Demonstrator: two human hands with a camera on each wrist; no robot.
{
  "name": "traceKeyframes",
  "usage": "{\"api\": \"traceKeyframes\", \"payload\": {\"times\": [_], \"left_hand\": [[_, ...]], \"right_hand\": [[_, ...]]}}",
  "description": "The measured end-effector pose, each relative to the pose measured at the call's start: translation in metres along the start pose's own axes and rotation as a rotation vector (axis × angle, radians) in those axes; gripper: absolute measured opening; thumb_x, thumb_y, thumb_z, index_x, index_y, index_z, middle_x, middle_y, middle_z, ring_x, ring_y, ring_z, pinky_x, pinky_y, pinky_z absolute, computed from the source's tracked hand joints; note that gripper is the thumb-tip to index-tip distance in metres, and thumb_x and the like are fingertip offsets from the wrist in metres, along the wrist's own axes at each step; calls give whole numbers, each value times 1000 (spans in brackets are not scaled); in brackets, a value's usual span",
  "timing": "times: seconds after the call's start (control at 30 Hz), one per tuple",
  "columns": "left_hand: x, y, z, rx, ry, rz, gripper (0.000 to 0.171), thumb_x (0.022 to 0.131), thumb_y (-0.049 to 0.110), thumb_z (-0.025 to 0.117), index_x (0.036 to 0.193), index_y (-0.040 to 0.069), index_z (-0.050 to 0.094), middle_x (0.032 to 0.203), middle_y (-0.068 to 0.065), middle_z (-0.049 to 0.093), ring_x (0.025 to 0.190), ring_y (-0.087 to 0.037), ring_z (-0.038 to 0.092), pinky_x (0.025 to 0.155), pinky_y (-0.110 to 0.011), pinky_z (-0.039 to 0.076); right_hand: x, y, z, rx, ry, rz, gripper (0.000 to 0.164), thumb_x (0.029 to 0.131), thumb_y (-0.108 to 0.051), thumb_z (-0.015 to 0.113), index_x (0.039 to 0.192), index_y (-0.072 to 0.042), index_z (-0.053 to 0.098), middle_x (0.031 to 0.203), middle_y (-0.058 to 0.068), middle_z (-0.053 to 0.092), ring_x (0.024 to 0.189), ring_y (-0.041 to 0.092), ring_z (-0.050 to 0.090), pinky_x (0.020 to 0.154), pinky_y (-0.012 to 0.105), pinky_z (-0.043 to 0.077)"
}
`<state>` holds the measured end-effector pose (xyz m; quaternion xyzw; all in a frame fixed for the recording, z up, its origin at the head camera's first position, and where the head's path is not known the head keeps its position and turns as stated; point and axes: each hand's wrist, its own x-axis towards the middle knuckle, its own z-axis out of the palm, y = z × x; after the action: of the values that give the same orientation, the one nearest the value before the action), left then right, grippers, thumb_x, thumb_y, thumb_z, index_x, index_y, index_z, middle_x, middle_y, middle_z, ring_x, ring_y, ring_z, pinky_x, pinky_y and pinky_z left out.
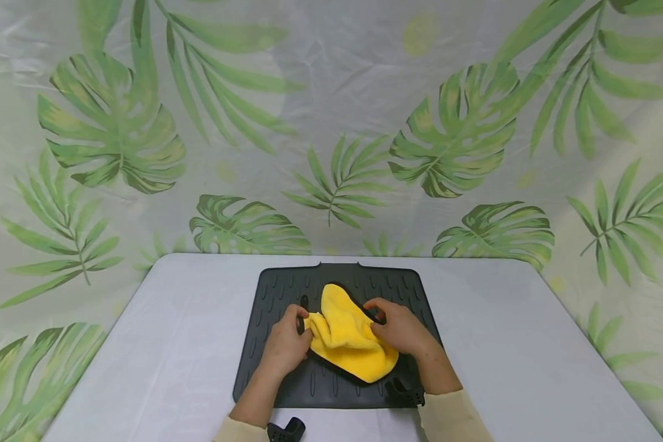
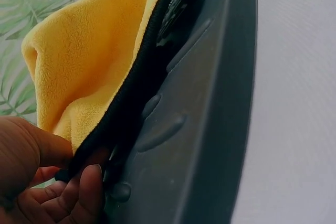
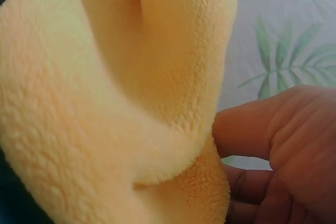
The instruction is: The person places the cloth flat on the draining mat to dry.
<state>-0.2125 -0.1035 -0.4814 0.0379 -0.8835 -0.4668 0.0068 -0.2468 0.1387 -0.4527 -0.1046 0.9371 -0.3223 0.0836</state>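
Reading the cloth's slant against your two hands is what counts most here. The yellow cloth (image 1: pixel 348 334) is between them, over the dark ridged mat (image 1: pixel 403 288) on the white table (image 1: pixel 188 344). Its longer direction, creased as it is, runs from a rounded far end, a little left of the middle, down towards you and to the right. Your left hand (image 1: pixel 286 345) has hold of the left side, thumb and fingertips closed together on the corner and its black border (image 2: pixel 116 111); from those fingertips the bulk of the cloth lies to the right. Your right hand (image 1: pixel 403 325) has the opposite side, thumb and fingers bent in on the edge with only a small gap behind the pinch, and from there the cloth lies to the left. Both hands touch it, but the wide middle looks closer to your right fingertips than to your left. So your two holds sit across the long direction, not at its ends: the far end and the near right end are both free of your fingers. In my judgement, any pull apart would work across the width and do little for the length. Folds bunch beside your left fingers, and I cannot tell whether the underside rests fully on the mat.
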Motion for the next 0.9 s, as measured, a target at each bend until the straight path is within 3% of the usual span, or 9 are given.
{"api": "traceKeyframes", "payload": {"times": [0.4, 0.9], "left_hand": [[1, -5, -4, 2, 7, 21, 32, 94, 8, 66, 125, 8, 55, 97, -12, 57, 50, -13, 59, 50, -29, 51], [4, -8, -12, -19, 26, -6, 31, 97, 9, 64, 126, 9, 55, 107, -15, 59, 52, -14, 61, 51, -29, 52]], "right_hand": [[-1, 7, -10, 18, 15, 6, 36, 96, -15, 68, 132, -17, 64, 106, 9, 68, 80, 18, 60, 68, 34, 52], [-1, 18, -19, 13, 17, 34, 38, 96, -14, 68, 133, -15, 63, 98, 7, 65, 75, 17, 56, 67, 32, 48]]}}
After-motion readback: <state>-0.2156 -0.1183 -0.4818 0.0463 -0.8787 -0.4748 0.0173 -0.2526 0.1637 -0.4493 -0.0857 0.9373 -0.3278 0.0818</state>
